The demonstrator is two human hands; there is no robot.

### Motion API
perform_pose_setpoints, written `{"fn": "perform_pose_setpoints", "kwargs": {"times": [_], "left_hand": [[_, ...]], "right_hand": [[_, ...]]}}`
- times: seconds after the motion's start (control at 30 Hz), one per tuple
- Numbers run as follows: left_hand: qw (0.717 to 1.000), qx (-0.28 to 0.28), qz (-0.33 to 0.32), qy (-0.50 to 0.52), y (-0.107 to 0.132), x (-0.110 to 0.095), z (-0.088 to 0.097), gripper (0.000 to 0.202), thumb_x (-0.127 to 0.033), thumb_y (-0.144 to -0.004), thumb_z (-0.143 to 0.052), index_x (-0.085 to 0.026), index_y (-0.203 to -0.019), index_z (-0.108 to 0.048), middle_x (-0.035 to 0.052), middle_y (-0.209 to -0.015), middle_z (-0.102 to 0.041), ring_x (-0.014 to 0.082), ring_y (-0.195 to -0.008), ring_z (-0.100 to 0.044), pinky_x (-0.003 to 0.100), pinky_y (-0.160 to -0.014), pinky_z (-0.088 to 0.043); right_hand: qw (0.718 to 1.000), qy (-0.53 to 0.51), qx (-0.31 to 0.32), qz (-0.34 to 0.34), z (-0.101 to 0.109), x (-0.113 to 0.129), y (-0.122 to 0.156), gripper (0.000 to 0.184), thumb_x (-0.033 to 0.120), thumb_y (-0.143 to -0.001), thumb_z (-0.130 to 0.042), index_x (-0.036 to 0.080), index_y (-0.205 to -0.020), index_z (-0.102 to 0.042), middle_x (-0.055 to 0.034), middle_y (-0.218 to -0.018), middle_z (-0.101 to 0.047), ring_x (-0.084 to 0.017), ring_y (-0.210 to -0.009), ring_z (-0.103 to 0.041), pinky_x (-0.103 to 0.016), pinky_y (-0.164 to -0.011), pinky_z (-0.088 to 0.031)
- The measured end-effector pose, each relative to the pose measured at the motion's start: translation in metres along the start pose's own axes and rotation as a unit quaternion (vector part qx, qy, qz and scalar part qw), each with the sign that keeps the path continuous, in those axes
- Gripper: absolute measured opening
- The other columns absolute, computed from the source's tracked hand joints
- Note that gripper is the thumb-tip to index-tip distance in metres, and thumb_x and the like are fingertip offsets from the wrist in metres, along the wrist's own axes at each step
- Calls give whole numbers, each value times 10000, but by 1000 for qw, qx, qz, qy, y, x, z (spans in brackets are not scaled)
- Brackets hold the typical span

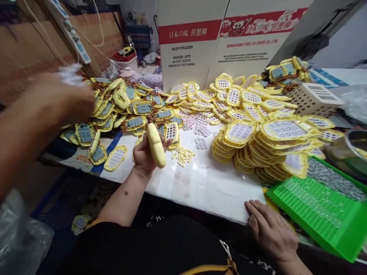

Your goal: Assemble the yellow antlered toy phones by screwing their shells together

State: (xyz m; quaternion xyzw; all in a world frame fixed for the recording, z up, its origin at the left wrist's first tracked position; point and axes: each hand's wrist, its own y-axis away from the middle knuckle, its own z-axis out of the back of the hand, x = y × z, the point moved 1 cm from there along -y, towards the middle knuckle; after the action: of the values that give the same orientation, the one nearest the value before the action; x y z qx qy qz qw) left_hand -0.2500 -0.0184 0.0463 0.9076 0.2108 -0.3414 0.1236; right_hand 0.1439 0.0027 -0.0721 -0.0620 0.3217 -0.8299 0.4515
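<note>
My left hand point(142, 158) is closed around a yellow plastic toy casing point(156, 147), tilted up over the table so its smooth rounded side shows. Brown bits stick out at its upper end; I cannot tell whether they belong to it. Just beyond the fingers lies a casing with a panel of holes point(172, 131). Small yellow plastic pieces point(183, 156) are scattered right of this hand, with grey-white keypad pieces point(201, 143) behind them. My right hand point(272, 229) lies flat and holds nothing at the table's front edge, beside a green perforated basket point(318, 214).
Stacked yellow panels point(241, 131) stand at right, before a heap of similar ones point(233, 95). Casings with grey circuit boards point(134, 123) are piled at left. Another person's blurred arm point(43, 103) reaches in there. A white carton point(186, 46) stands behind; screws point(332, 177) fill part of the basket.
</note>
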Motion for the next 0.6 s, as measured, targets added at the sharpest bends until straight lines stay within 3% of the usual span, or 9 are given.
{"fn": "perform_pose_setpoints", "kwargs": {"times": [0.13, 0.23, 0.33, 0.4, 0.43, 0.53, 0.6], "left_hand": [[999, -28, 12, 11, 13, 3, -1, 401, -548, -874, -510, -247, -1078, -679, -1, -752, -554, 111, -637, -499, 299, -808, -522], [999, -45, 29, 6, 22, 8, -4, 392, -544, -899, -466, -234, -1007, -681, 2, -729, -521, 113, -615, -464, 285, -735, -513], [998, -27, 55, -9, 37, 22, -12, 283, -508, -848, -601, -233, -889, -656, -4, -749, -546, 128, -673, -522, 335, -810, -514], [997, 3, 73, -22, 47, 36, -22, 265, -446, -737, -760, -247, -862, -638, -19, -795, -581, 145, -754, -572, 385, -906, -497], [996, 16, 81, -27, 52, 43, -27, 315, -417, -668, -826, -255, -861, -637, -27, -817, -595, 155, -794, -589, 404, -944, -484], [995, 43, 87, -26, 60, 61, -41, 450, -375, -519, -922, -287, -868, -652, -49, -846, -620, 174, -879, -612, 409, -999, -461], [994, 61, 83, -27, 63, 68, -47, 462, -373, -508, -929, -303, -878, -661, -57, -863, -628, 169, -910, -614, 388, -1012, -454]], "right_hand": [[1000, -25, 0, -19, -5, -5, 12, 341, 194, -875, -540, 192, -1205, -626, -91, -1036, -755, -257, -934, -720, -381, -876, -515], [997, -55, -2, -50, -1, -5, -1, 234, 206, -886, -555, 185, -1089, -668, -94, -975, -759, -254, -869, -725, -368, -777, -536], [980, -156, -47, -113, 21, 9, -47, 122, 187, -906, -561, 170, -962, -668, -92, -820, -737, -205, -720, -698, -326, -674, -548], [958, -264, -62, -90, 38, 27, -89, 136, 180, -921, -540, 167, -987, -659, -104, -894, -749, -195, -793, -711, -313, -721, -568], [944, -316, -49, -83, 44, 36, -111, 168, 233, -936, -541, 164, -1041, -653, -113, -959, -751, -202, -856, -716, -318, -754, -578], [914, -395, -26, -86, 51, 56, -162, 526, 519, -914, -556, 114, -1248, -568, -167, -1162, -710, -265, -1033, -693, -399, -866, -585], [906, -407, -26, -112, 50, 64, -176, 465, 454, -980, -456, 108, -1280, -538, -169, -1192, -699, -251, -1056, -687, -389, -884, -581]]}}
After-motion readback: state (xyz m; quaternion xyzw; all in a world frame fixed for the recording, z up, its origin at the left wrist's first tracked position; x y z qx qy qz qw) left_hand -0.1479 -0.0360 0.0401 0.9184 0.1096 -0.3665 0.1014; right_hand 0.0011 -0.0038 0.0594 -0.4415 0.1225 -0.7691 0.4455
